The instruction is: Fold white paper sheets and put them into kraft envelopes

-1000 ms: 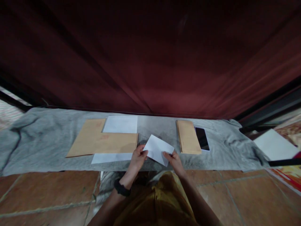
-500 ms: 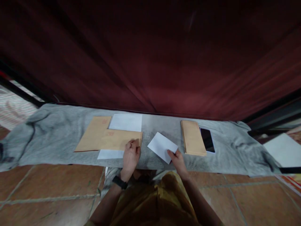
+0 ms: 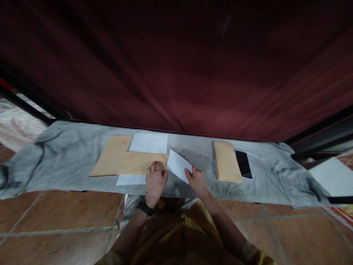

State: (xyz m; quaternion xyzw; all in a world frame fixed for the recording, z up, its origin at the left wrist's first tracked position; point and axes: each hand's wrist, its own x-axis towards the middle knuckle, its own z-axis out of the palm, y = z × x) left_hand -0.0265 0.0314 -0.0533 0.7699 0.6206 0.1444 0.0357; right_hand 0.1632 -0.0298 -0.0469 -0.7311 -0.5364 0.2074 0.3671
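A brown envelope (image 3: 135,163) with small red print lies across the left-middle of the cloth. My left hand (image 3: 156,179), a dark band at its wrist, has its fingers curled over the envelope's right end, gripping that edge. In my right hand (image 3: 196,179) is a white sheet of paper (image 3: 178,165), pinched at its right side between thumb and fingers. The sheet is tilted, and its left corner meets the envelope's right end; whether it is inside cannot be made out. Another brown envelope (image 3: 109,158) lies partly beneath the first.
White paper (image 3: 150,142) lies behind the envelope, and a white edge (image 3: 129,180) shows in front. A stack of brown envelopes (image 3: 226,162) and a phone (image 3: 243,164) lie to the right. Grey cloth (image 3: 68,158) covers the narrow table; a dark red curtain (image 3: 176,92) hangs behind.
My right hand has brought the white sheet leftward to the envelope's right end, tilting it. My left hand has shifted slightly right, and its fingers have curled further over the envelope's edge.
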